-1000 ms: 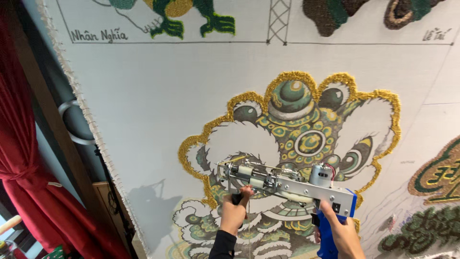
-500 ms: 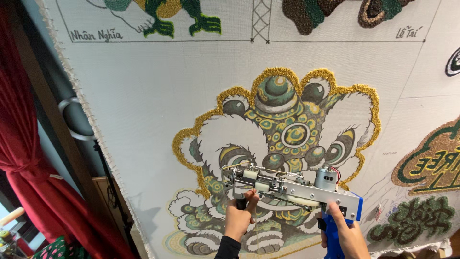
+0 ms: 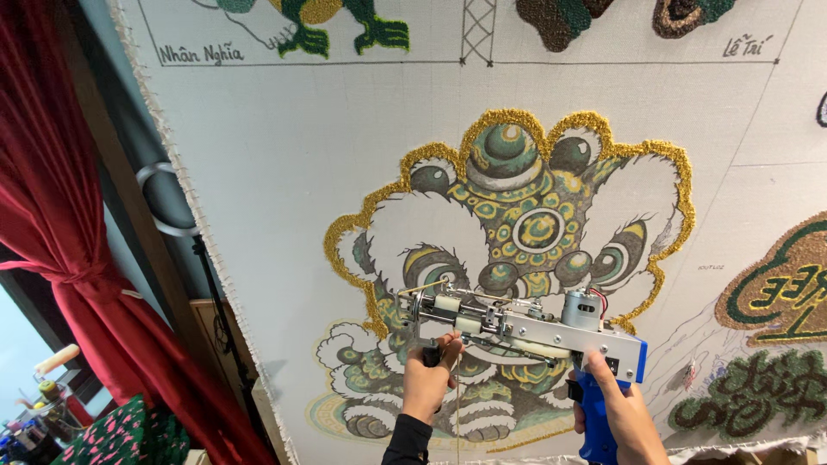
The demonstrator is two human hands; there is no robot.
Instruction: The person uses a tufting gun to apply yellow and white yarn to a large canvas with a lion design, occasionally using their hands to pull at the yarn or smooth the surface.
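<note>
A silver and blue tufting gun (image 3: 525,329) is held against a stretched white cloth (image 3: 284,164). My left hand (image 3: 429,379) grips its black front handle, below the needle end. My right hand (image 3: 618,412) is closed around the blue rear grip, index finger up along the trigger area. The gun's tip touches the tufted lion-dance head (image 3: 517,250), worked in white, green and gold yarn with a gold fringe outline, near the left eye and cheek.
Other tufted patches sit at the top (image 3: 310,17) and right (image 3: 780,284) of the cloth. A red curtain (image 3: 60,198) hangs at the left beside a ring light on a stand (image 3: 168,202). Small items lie at lower left (image 3: 52,405).
The view has shifted so the lion design sits further right in the frame. Both hands keep their hold on the gun, its tip staying near the lion's left cheek.
</note>
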